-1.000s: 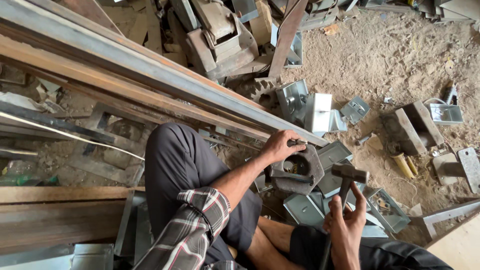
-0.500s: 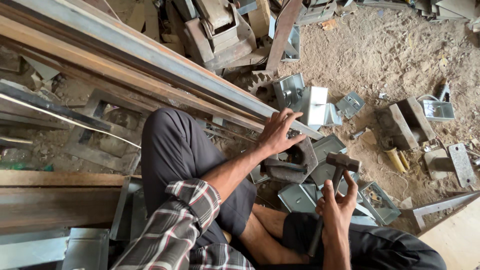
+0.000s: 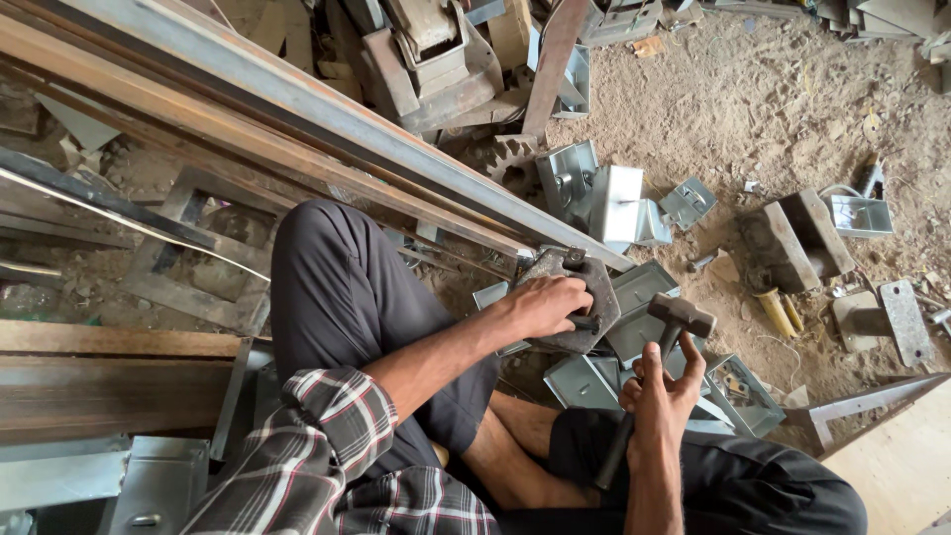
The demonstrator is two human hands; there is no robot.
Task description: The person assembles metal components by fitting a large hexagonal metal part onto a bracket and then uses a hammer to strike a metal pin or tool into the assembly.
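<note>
I sit on the ground with my knees apart. My left hand point(image 3: 543, 305) grips a small dark piece pressed onto a thick rusty steel block point(image 3: 592, 297) in front of me. My right hand point(image 3: 662, 384) is closed around the handle of a hammer point(image 3: 680, 317), its heavy head raised just right of the block. Folded grey sheet-metal boxes point(image 3: 644, 297) lie under and around the block. My dark trousers and checked sleeve fill the lower middle.
Long rusty steel beams point(image 3: 297, 129) run diagonally across the upper left. More metal boxes point(image 3: 594, 193) and brackets point(image 3: 858, 213) lie on the sandy ground to the right, with a flat plate point(image 3: 906, 319) and wooden blocks point(image 3: 792, 238). Scrap machinery point(image 3: 436, 50) is piled at the top.
My left hand has closed down onto the piece on the steel block, fingers no longer spread. The hammer stays raised beside it. The view has shifted slightly.
</note>
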